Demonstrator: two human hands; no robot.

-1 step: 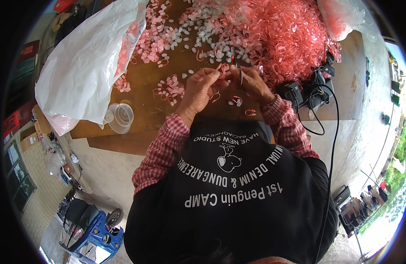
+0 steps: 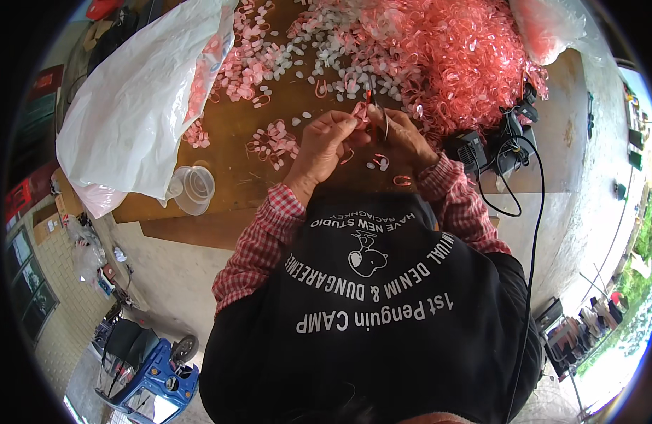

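My left hand pinches a small pink plastic loop piece between thumb and fingers. Close beside it, my right hand is closed around a slim hand tool with a red part and a thin curved metal edge; its exact kind cannot be made out. The two hands nearly meet over the brown table. Below them lie a few loose pink loops. To the left of my left hand is a small cluster of pink and white pieces.
A large heap of pink pieces covers the table's far right, with white oval pieces along its edge. A white plastic bag and a clear plastic cup stand at left. Black corded devices sit right of my right hand.
My hands have shifted very slightly, and the pink piece in my left fingers is tilted a little more upright. The rest looks the same.
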